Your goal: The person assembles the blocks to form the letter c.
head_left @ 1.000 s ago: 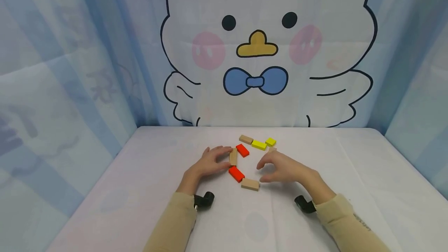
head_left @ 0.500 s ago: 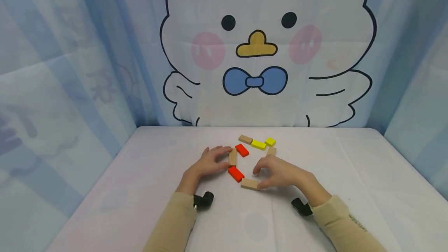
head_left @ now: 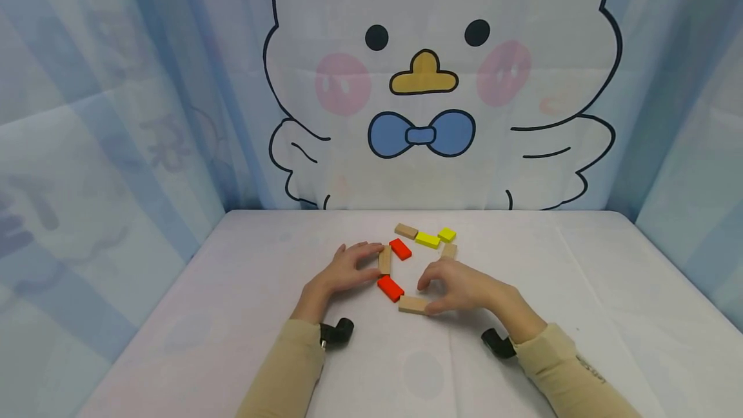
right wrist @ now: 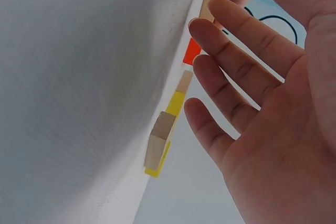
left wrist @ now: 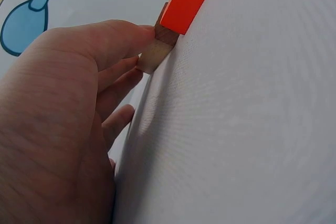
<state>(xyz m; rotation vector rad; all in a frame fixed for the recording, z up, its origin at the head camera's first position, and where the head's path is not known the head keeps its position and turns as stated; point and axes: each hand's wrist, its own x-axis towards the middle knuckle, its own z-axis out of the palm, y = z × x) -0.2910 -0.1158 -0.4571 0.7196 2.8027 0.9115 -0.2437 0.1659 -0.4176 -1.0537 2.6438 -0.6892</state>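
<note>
The thumb of the right hand touches the outer end of the nearest plain wooden block, its other fingers spread wide and gripping nothing, perhaps so the thumb alone can adjust the block without knocking its neighbours. Opposite, the left hand lightly pinches a second plain wooden block lengthwise, thumb at its near end and fingertips at its far end, a hold that seems meant to steady its place. Between these two lies a red block, slanted, appearing to meet both, so a nudge to one could shift all three. Farther in, another red block lies aslant just beside the pinched one. Beyond it a third wooden block and a long yellow block run end to end, with a smaller-looking yellow block and a last wooden block curving round behind the right hand. Together they outline a loop, unfilled on the person's right, on a pale cloth-covered table; behind hangs a curtain printed with a chick.
</note>
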